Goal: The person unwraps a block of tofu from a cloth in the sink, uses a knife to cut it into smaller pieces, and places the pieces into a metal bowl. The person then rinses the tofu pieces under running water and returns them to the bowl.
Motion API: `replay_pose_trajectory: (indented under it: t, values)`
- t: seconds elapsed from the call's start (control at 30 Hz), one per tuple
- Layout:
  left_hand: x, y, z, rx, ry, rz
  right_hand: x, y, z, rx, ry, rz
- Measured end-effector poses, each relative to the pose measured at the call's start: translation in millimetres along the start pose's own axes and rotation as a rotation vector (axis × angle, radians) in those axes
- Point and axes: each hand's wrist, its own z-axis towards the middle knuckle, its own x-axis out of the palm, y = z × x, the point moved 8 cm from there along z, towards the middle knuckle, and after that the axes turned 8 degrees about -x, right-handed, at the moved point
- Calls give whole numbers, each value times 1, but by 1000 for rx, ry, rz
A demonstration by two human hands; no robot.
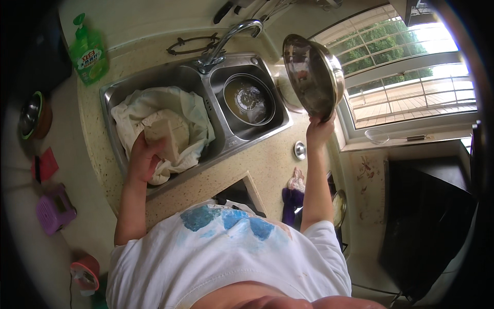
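My left hand (148, 158) grips a pale, tofu-like slab (159, 131) by its near side, over the left basin of a steel double sink (228, 142). Under the slab, a rounded pale mass (180, 125) lies in a bunched white cloth (154, 95) that fills much of that basin. Raised at the right, my right hand (323, 129) holds a shiny steel bowl (314, 77) by its lower rim. The bowl is tipped on its side, opening to the left. A round metal pan (273, 109) with yellowish liquid sits in the right basin.
A chrome tap (220, 46) arches behind the sink, with a dark metal ring stand (181, 51) beside it. At the back left stands a green pump bottle (88, 58). On the right counter are a sink strainer (300, 150) and a purple cloth (290, 204). The barred window (401, 73) borders the bowl.
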Motion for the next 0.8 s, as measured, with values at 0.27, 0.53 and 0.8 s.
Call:
replay_pose_trajectory:
  t: [0.27,0.53,0.8]
  values:
    - [-6,0,-4,1,-5,-26,28,-15,-73,81,216,-81]
    - [5,4,0,-2,55,-10,34,-15,-113,31,249,-167]
    - [6,11,7,-4,57,58,32,-24,-129,162,263,-120]
